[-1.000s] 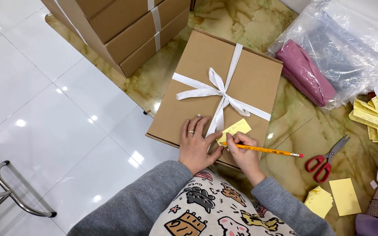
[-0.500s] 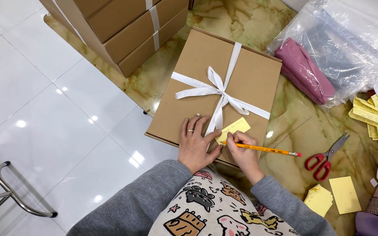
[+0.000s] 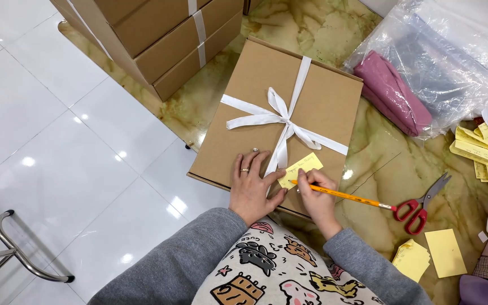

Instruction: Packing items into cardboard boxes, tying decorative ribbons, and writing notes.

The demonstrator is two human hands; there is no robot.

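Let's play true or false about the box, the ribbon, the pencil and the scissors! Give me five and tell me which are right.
1. The right hand holds a pencil. True.
2. The box is tied with a red ribbon. False: the ribbon is white, with a bow.
3. The left hand lies flat on the box. True.
4. The scissors are on top of the box. False: they lie on the marbled table, to the right of the box.
5. The note under the pencil tip is yellow. True.
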